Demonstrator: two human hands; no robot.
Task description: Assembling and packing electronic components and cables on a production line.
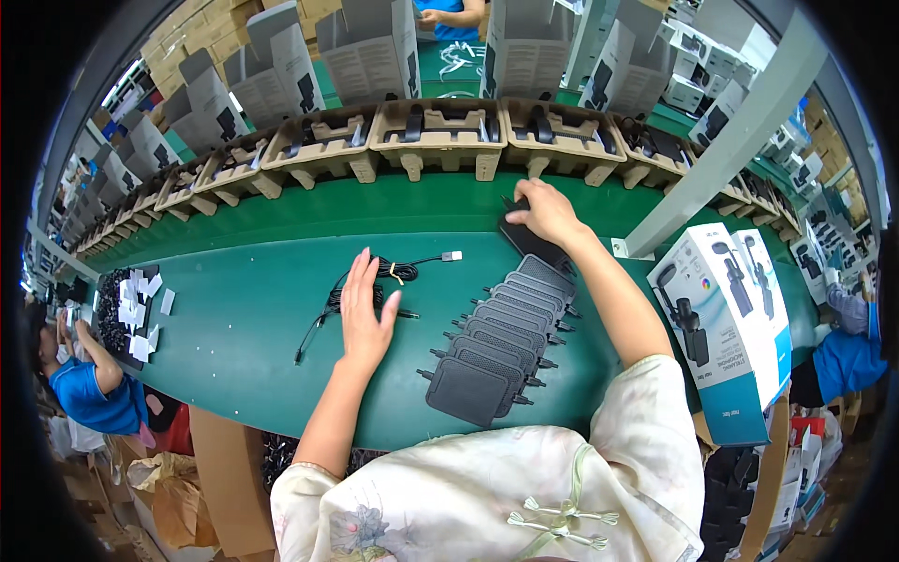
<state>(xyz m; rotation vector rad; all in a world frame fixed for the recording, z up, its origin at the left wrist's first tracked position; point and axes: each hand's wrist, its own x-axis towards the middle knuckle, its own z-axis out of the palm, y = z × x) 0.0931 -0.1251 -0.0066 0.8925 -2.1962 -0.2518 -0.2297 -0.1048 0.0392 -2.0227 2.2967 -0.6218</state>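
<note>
While your left hand point(363, 317) lies flat and open over the coiled black cable point(334, 300), fingers stretched forward and close together, your thumb stands well apart from them. You have nothing gripped in it that shows; the hand hides part of the coil, so I cannot tell how firmly your palm meets it. A pale yellow tie point(403, 271) binds the coil just beyond your fingers, and the metal-ended plug point(451, 256) points off to the right.

Your right hand point(546, 212) reaches farther forward, its fingers bent and drawn in narrow on the far end of a dark pad point(527, 242). You hold that pad at the head of the row of grey pads point(492, 339); I cannot tell whether it is raised off the green table point(234, 347). The row runs back toward you, each pad overlapping its neighbour, with short pegs sticking out at the sides.

To the right of your right forearm stand white and teal boxes point(730, 375). Ahead of you, brown trays point(438, 147) with black parts in them line the raised far edge.
</note>
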